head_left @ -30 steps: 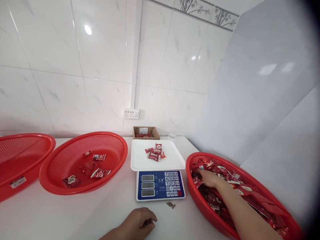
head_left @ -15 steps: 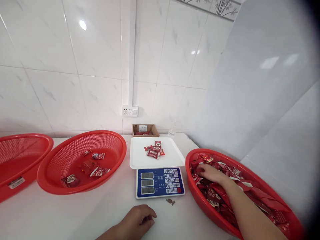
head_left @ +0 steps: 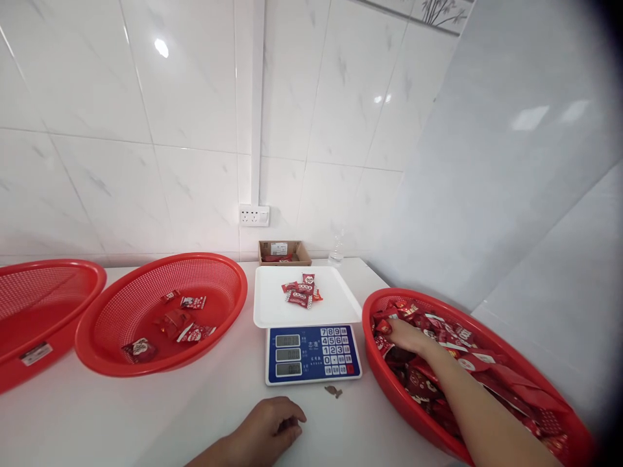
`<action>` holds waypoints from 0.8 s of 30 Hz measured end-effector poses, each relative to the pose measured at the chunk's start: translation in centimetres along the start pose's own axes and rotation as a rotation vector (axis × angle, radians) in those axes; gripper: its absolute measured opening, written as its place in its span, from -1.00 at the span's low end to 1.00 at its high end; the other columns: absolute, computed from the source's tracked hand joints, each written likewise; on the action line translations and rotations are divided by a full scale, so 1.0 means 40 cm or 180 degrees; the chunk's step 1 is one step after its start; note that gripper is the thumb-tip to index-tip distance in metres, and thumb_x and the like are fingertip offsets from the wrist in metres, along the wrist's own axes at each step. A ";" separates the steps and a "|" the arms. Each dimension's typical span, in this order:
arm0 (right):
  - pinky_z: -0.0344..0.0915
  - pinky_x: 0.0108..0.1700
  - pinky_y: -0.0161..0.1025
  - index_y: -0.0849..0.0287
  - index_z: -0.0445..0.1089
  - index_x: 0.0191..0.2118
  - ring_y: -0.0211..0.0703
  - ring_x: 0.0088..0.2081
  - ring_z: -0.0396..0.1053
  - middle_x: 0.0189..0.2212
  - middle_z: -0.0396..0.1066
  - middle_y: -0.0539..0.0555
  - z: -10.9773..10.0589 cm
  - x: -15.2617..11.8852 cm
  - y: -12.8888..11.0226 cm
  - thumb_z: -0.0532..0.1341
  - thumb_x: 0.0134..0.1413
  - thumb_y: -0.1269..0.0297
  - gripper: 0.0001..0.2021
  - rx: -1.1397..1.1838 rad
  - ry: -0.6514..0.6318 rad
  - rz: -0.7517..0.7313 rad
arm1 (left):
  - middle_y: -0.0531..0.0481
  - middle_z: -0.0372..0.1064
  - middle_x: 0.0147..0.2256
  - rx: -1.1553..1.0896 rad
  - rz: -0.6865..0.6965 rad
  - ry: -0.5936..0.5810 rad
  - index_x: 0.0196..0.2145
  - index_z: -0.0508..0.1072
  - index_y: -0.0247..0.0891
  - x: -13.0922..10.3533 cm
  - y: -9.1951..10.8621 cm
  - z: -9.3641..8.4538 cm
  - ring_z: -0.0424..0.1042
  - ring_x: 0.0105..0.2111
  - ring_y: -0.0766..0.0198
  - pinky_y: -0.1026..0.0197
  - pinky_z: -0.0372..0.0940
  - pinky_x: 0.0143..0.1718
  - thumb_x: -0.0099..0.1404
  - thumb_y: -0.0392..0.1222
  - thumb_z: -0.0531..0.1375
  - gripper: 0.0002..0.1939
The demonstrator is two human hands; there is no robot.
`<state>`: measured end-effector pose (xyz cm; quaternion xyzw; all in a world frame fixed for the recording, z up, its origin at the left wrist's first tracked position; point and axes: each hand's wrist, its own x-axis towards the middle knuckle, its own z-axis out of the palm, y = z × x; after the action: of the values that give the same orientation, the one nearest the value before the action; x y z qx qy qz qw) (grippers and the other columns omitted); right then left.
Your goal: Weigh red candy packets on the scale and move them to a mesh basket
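Red plastic is forming the perforated oval basket (head_left: 389, 384) around the right hand (head_left: 407, 337), which is resting among glossy red wrapped packets (head_left: 422, 384), a small red packet (head_left: 383, 326) lying at its fingertips; whether they are clamping it, I cannot tell. Just ahead of the left hand (head_left: 272, 425), whose thumb and fingers are bending loosely apart with nothing visible between them, a white-and-blue electronic scale (head_left: 315, 354) is bearing several red packets (head_left: 300, 298) on its white tray (head_left: 335, 309). Picking out a packet seems the step in hand, the next move probably calling for a firm pinch and lift.
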<state>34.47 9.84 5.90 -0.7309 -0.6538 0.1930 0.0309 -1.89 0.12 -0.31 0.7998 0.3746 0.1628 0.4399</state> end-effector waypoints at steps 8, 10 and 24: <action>0.16 -0.40 -0.32 0.21 0.32 -0.55 -0.16 -0.42 0.37 -0.48 0.45 0.09 -0.004 -0.004 0.007 0.06 -0.28 0.55 -0.85 0.0044 -0.0071 0.0130 | 0.00 0.41 -0.24 0.0015 0.0000 0.0028 -0.17 0.45 -0.18 0.000 -0.004 0.003 0.37 -0.32 0.29 0.34 0.25 -0.30 0.23 -0.20 0.07 -0.76; 0.15 -0.42 -0.33 0.21 0.29 -0.57 -0.18 -0.43 0.36 -0.51 0.43 0.07 -0.005 -0.006 0.006 0.08 -0.31 0.55 -0.87 0.0104 -0.0040 0.0139 | 0.00 0.41 -0.24 0.0016 0.0015 0.0019 -0.17 0.45 -0.18 0.000 0.000 0.001 0.37 -0.32 0.29 0.34 0.25 -0.29 0.23 -0.20 0.07 -0.76; 0.28 -0.34 -0.38 0.15 0.20 -0.21 -0.21 -0.28 0.40 -0.24 0.42 0.12 -0.065 -0.035 -0.009 -0.01 0.00 0.32 -0.81 0.0845 0.0972 0.0426 | 0.00 0.40 -0.24 0.0049 0.0042 0.0016 -0.16 0.44 -0.18 -0.005 0.008 -0.001 0.37 -0.32 0.28 0.33 0.26 -0.28 0.24 -0.19 0.06 -0.75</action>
<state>34.86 9.07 8.74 -0.7831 -0.5604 0.1661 0.2127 -1.91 -0.13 -0.01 0.8052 0.3716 0.1648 0.4317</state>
